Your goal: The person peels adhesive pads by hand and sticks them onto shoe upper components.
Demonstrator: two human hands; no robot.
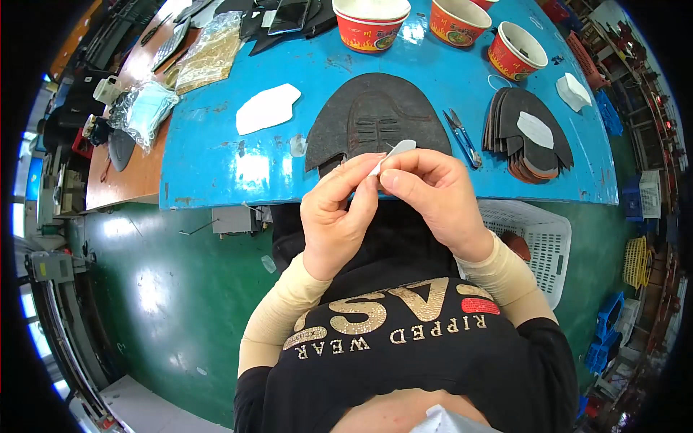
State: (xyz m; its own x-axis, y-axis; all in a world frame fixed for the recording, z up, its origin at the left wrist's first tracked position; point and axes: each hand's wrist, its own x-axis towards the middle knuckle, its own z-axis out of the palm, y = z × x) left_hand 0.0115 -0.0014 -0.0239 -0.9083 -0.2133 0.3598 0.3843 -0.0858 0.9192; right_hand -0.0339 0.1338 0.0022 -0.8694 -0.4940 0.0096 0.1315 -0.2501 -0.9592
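Observation:
A small, thin white piece with a rounded end (402, 147) is pinched between the fingertips of my left hand (338, 206) and my right hand (439, 196), just over the table's near edge. My fingers cover its lower part, so its full shape is hidden. Beyond my hands lies a dark, rounded shoe upper (390, 101) with a stitched outline and several short slots. Blue-handled thread snips (464, 138) rest to its right, then a fanned stack of dark shoe pieces (498, 124) topped by a white patch (535, 130). To the left is a white sheet piece (268, 109).
Red-and-white paper bowls (369, 32) line the blue table's (216, 159) far side, near a phone (290, 16). Another white piece (574, 92) lies far right. A wooden side table (137, 173) holds a plastic bag of masks (148, 108). A white basket (545, 242) stands below right.

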